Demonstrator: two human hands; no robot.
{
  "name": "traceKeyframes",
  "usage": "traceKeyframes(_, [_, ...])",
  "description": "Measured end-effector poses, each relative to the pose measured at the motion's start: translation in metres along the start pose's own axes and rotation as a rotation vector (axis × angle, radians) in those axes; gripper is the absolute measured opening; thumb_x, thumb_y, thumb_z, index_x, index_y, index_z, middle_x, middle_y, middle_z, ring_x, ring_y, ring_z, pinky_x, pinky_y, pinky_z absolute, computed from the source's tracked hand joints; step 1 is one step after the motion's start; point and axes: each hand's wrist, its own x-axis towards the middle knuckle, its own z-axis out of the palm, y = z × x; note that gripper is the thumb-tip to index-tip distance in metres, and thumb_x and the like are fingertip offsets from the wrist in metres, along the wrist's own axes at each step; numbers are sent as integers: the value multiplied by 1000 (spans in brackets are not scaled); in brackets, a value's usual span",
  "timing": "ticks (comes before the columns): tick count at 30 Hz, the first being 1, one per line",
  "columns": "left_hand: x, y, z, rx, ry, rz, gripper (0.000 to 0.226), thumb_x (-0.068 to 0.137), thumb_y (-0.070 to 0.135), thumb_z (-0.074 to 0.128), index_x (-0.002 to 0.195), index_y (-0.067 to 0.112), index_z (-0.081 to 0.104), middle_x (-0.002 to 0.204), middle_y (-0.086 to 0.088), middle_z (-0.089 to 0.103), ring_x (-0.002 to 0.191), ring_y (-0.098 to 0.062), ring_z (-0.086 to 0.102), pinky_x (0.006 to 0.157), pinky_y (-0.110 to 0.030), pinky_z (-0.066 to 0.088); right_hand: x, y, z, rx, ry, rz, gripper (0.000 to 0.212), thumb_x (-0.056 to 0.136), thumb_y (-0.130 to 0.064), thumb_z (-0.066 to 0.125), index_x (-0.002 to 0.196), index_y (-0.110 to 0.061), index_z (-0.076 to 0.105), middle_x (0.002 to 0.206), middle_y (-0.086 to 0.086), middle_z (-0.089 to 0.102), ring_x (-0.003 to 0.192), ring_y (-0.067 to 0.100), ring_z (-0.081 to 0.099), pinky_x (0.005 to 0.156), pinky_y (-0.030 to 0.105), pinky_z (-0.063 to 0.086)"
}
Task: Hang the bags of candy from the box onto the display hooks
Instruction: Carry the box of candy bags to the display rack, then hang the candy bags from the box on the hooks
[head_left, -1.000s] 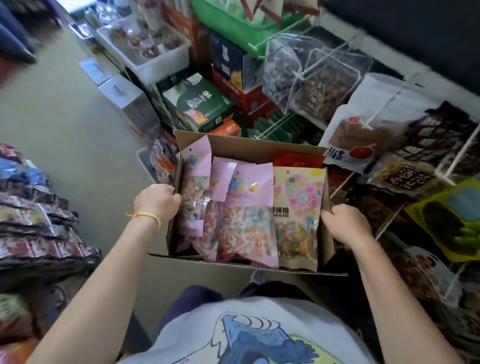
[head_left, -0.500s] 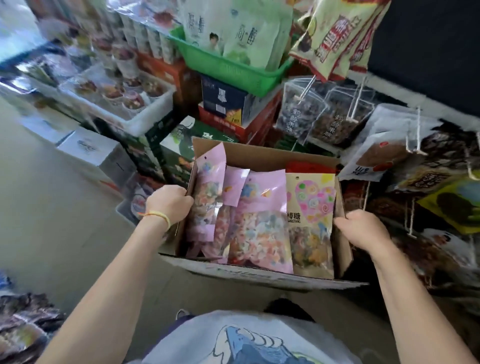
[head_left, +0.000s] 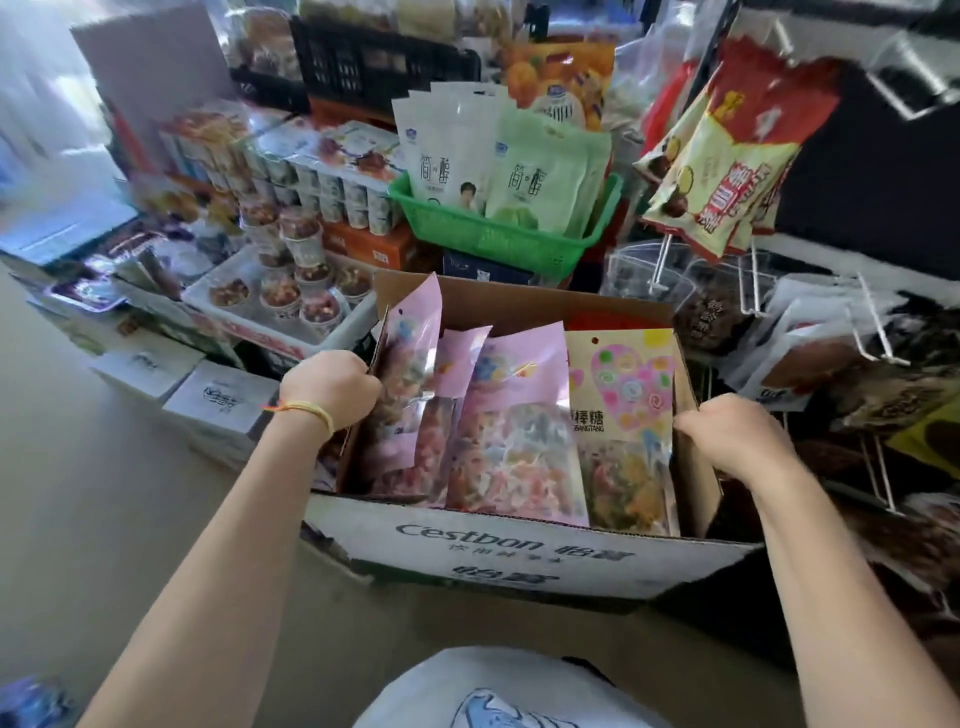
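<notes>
An open cardboard box (head_left: 519, 551) is held in front of me at waist height. My left hand (head_left: 332, 387) grips its left wall and my right hand (head_left: 727, 434) grips its right wall. Inside stand several candy bags: pink ones (head_left: 511, 426) on the left and middle, and a yellow lollipop bag (head_left: 621, 395) with a heart on the right. White wire display hooks (head_left: 872, 332) stick out at the right, some bare, some carrying dark snack bags.
A green basket (head_left: 498, 239) of pale pouches stands behind the box. Trays of cups (head_left: 291, 291) and white cartons (head_left: 223, 397) crowd the left. Red and yellow snack bags (head_left: 727, 171) hang at the upper right. Tan floor lies at the left.
The box has come up and nearer to the display with both hands still on its walls. My view has swung upward toward the shelves and hooks.
</notes>
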Motion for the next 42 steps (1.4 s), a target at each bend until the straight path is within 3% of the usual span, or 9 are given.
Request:
traceKeyframes(4, [32, -6, -27, 9, 34, -11, 20, 90, 26, 53, 88, 11, 66, 94, -7, 63, 87, -30, 57, 77, -33, 46, 14, -32, -6, 61, 35, -28, 33, 89, -26, 57, 61, -11, 47, 65, 10, 54, 62, 29, 52, 57, 33, 34])
traceKeyframes(8, [67, -15, -42, -9, 53, 0, 19, 88, 29, 55, 83, 14, 65, 101, -10, 67, 92, -30, 60, 82, -35, 51, 37, -58, -7, 91, 54, -46, 30, 89, -26, 56, 64, -12, 46, 67, 10, 48, 60, 26, 44, 57, 34, 28])
traceKeyframes(18, [177, -29, -51, -14, -11, 81, 21, 90, 26, 56, 94, 11, 71, 112, -12, 68, 105, -34, 63, 83, -33, 47, 81, -128, 24, 97, 64, 84, 32, 89, -25, 57, 62, -10, 47, 65, 10, 52, 60, 29, 50, 56, 33, 33])
traceKeyframes(23, [242, -24, -70, -3, -61, 164, 23, 89, 24, 55, 97, 12, 73, 110, -12, 67, 107, -34, 62, 88, -35, 48, 113, -169, 18, 99, 84, 167, 32, 87, -25, 60, 70, 2, 55, 75, 24, 59, 66, 34, 57, 57, 35, 34])
traceKeyframes(28, [300, -11, -87, 6, -117, 219, 18, 87, 22, 57, 72, 13, 61, 95, -11, 67, 88, -32, 61, 73, -31, 45, 144, -190, 12, 86, 84, 232, 35, 88, -27, 62, 78, 7, 64, 67, 10, 58, 62, 29, 52, 57, 33, 39])
traceKeyframes(32, [325, 5, -95, 31, -129, 277, 18, 87, 23, 57, 76, 10, 63, 91, -12, 66, 87, -33, 62, 70, -32, 45, 154, -193, 3, 94, 91, 245, 37, 88, -23, 63, 58, -5, 51, 62, 12, 53, 60, 30, 50, 53, 33, 33])
traceKeyframes(36, [335, 12, -98, 0, -100, 282, 21, 88, 23, 57, 74, 9, 63, 82, -9, 62, 83, -32, 59, 70, -31, 43, 152, -191, -1, 110, 137, 266, 43, 89, -22, 60, 55, -13, 34, 59, 9, 40, 57, 28, 43, 54, 34, 26])
traceKeyframes(42, [339, 14, -85, -6, -89, 307, 25, 90, 24, 55, 68, 13, 58, 86, -9, 62, 84, -30, 57, 73, -32, 44, 163, -200, 8, 88, 181, 229, 43, 91, -23, 55, 55, -12, 35, 58, 9, 43, 56, 30, 44, 53, 33, 29])
